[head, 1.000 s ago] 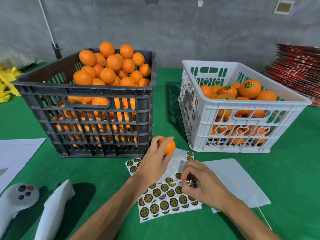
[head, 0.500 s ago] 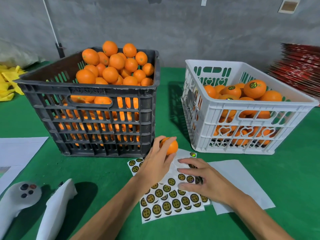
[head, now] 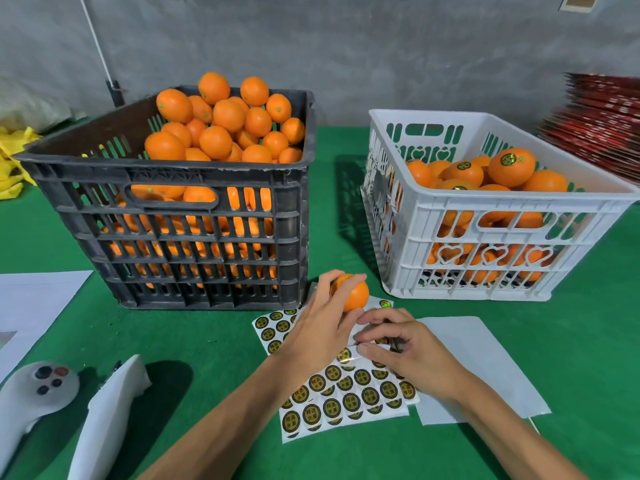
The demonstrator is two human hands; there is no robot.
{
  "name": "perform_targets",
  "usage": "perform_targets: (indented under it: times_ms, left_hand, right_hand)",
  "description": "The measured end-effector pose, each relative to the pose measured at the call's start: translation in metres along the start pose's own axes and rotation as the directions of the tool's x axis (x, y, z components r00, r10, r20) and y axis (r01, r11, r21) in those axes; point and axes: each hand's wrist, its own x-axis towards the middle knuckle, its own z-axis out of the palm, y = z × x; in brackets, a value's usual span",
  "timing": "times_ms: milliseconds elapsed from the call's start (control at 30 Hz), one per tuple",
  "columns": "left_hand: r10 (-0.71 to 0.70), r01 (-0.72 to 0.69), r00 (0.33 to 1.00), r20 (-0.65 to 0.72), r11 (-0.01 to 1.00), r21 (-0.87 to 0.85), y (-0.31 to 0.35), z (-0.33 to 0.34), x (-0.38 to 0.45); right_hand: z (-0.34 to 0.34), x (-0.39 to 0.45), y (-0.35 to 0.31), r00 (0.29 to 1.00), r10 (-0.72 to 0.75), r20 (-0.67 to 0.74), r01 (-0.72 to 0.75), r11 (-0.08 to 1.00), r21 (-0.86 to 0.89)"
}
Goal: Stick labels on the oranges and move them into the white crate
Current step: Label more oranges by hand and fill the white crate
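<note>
My left hand (head: 320, 329) grips one bare orange (head: 356, 296) just above the label sheet (head: 346, 400), in front of the gap between the two crates. My right hand (head: 401, 348) lies on the sheet right beside it, fingers curled, thumb and fingertips pinching at a round gold-and-black label; the label itself is mostly hidden under the fingers. The black crate (head: 166, 168) on the left is heaped with unlabelled oranges (head: 214, 142). On the right, the white crate (head: 519, 199) holds several oranges, some showing labels (head: 512, 166).
A blank white backing sheet (head: 485, 358) lies under my right wrist. Two white handheld controllers (head: 38, 386) (head: 107, 417) lie at the front left, with paper (head: 31, 306) behind them. Yellow material (head: 14, 157) is at far left; a red stack (head: 602, 123) at far right.
My right hand first pinched a label, then laid its fingers flat on the sheet, and now curls them again near the orange. My left hand kept the orange almost still.
</note>
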Motion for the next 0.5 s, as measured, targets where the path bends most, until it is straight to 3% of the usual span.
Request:
perform_targets:
  times_ms: [200,300,400,500]
  left_hand:
    - [-0.005,0.005,1.0,0.008,1.0,-0.023,0.0,0.0,-0.001]
    - [-0.013,0.013,1.0,0.009,0.999,-0.031,0.0,0.0,-0.002]
    - [-0.026,0.025,1.0,-0.005,0.995,-0.097,0.0,-0.001,-0.002]
    - [-0.06,0.05,0.998,-0.032,0.968,-0.245,0.0,-0.004,-0.001]
  right_hand:
    - [-0.001,0.001,-0.006,0.991,0.13,0.035,-0.134,0.975,0.175]
    - [0.003,0.006,-0.006,0.972,0.235,-0.029,-0.209,0.91,0.358]
    - [0.009,0.009,-0.01,0.901,0.343,-0.266,-0.187,0.86,0.476]
    - [0.003,0.017,-0.021,0.798,0.154,-0.583,-0.077,0.985,0.155]
